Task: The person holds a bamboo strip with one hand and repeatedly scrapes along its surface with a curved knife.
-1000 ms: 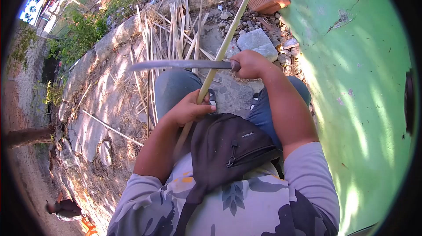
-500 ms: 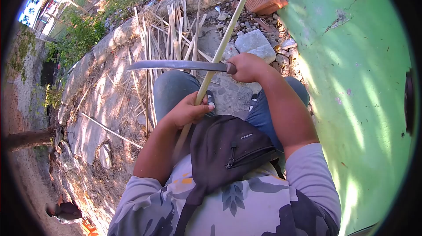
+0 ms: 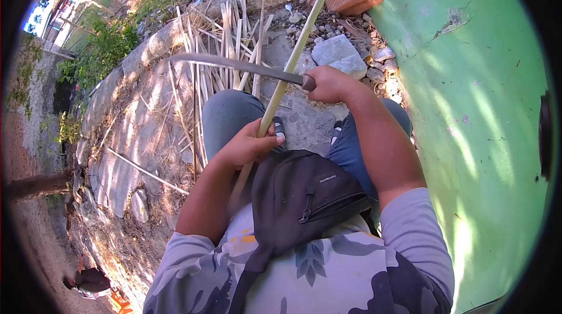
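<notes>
I seem to be paring: left hand (image 3: 250,143) gripping the pale slat (image 3: 304,34), right hand (image 3: 332,84) clasping the machete (image 3: 240,64); next move wants steadiness

Upper centre, the machete blade (image 3: 234,64) is dull metal, the strip (image 3: 300,50) smooth, wood-like; below, the sling bag (image 3: 293,197) is matt cloth.
</notes>
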### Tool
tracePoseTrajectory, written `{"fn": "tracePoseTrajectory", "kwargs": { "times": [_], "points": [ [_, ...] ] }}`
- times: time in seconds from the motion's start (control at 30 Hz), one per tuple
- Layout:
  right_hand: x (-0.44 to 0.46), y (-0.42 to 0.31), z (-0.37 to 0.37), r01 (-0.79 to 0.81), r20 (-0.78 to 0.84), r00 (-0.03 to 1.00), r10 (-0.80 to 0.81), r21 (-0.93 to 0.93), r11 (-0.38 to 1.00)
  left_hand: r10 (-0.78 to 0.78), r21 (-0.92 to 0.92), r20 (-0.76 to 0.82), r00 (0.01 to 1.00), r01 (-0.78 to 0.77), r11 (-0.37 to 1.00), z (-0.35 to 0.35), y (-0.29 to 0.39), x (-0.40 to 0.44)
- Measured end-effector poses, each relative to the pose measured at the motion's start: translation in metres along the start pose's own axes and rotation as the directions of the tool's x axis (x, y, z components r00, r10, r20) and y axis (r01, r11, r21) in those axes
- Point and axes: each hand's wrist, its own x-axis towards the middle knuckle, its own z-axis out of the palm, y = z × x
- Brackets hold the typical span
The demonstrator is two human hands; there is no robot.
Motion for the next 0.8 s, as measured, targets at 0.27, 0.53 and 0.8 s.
{"fn": "tracePoseTrajectory", "kwargs": {
  "times": [0.27,0.53,0.8],
  "points": [
    [0.015,0.015,0.003,-0.022,-0.110,0.994,0.020,-0.022,1.000,0.025,0.092,-0.054,0.998,-0.020,0.996,0.005,0.002,0.001],
    [0.004,0.001,-0.001,-0.037,0.011,0.999,0.037,-0.011,0.999,-0.004,0.054,-0.026,1.000,0.005,0.999,0.000,-0.001,0.000],
    [-0.003,-0.004,-0.001,-0.139,0.155,0.978,0.141,-0.019,0.990,0.119,0.348,-0.111,0.987,-0.073,0.935,0.006,-0.013,0.013]
  ]
}}
